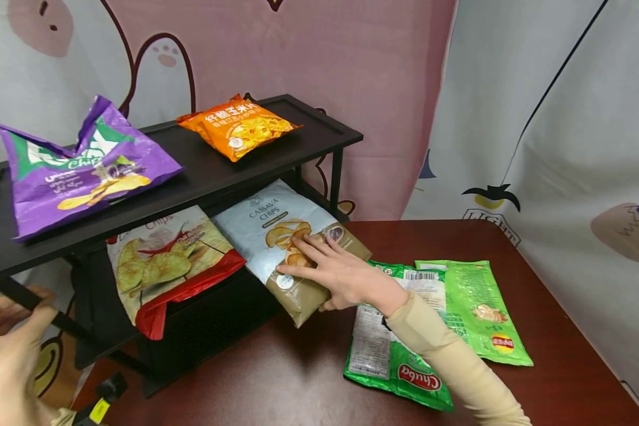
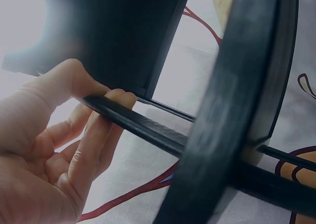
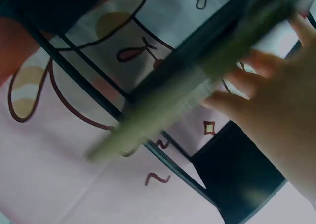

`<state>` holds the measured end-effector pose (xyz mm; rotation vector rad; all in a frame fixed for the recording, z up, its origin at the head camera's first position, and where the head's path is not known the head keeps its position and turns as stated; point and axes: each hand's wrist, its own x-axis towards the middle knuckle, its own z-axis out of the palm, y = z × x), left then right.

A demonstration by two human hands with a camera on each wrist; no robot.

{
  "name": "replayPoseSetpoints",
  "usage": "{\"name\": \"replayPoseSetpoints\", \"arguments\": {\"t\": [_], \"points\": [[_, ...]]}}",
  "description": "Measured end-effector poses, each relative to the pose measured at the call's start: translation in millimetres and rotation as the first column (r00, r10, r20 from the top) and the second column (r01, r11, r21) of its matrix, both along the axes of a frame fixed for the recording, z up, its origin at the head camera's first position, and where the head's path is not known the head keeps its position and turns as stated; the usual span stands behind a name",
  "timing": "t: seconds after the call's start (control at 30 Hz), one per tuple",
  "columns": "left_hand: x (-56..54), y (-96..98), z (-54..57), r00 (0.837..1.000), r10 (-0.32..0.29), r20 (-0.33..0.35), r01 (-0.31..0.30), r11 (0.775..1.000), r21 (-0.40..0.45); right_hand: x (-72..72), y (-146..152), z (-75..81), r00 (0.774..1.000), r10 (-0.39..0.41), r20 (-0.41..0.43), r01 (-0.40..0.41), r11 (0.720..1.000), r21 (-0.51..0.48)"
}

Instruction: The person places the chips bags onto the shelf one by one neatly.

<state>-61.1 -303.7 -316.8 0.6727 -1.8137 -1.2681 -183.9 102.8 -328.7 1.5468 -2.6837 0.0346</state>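
Observation:
My right hand [image 1: 341,272] lies palm down on a blue and gold bag of cassava chips [image 1: 250,234], its fingers spread and fairly straight. The bag slants out of the lower level of a black shelf rack [image 1: 314,124], its gold end past the front edge. In the right wrist view the blurred bag [image 3: 163,108] shows edge-on beside my fingers. With thumb and fingers my left hand [image 1: 10,349] grips a thin black post [image 2: 138,125] at the rack's left end. A red and cream chip bag [image 1: 160,260] sits left of the cassava bag, also jutting out.
A purple chip bag [image 1: 96,171] and an orange snack bag [image 1: 239,127] lie on the rack's top board. Two green bags, a Chuba bag [image 1: 370,343] and a lighter green one [image 1: 490,307], overlap on the brown table [image 1: 554,343]. Printed cloth [image 1: 373,71] hangs behind.

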Motion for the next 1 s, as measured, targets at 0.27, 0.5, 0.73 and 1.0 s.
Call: {"name": "replayPoseSetpoints", "arguments": {"t": [0.27,0.5,0.73,1.0], "points": [[1.4,1.3,1.9,0.999,0.002,0.033,-0.002,1.0,0.004,-10.5,-9,-5.9,0.981,0.009,-0.193,-0.034,0.992,-0.126],[2.2,3.4,3.0,0.993,0.031,0.114,-0.034,0.999,0.02,-23.8,-23,-7.5,0.983,-0.049,-0.177,0.028,0.992,-0.124],[1.9,3.6,4.2,0.991,0.013,0.137,-0.023,0.997,0.074,-20.7,-27,-17.0,0.939,-0.083,-0.333,0.023,0.983,-0.182],[1.2,1.8,2.1,0.998,0.012,0.055,-0.014,0.999,0.036,-0.8,-20,-32.9,0.822,-0.123,-0.556,-0.046,0.959,-0.281]]}}
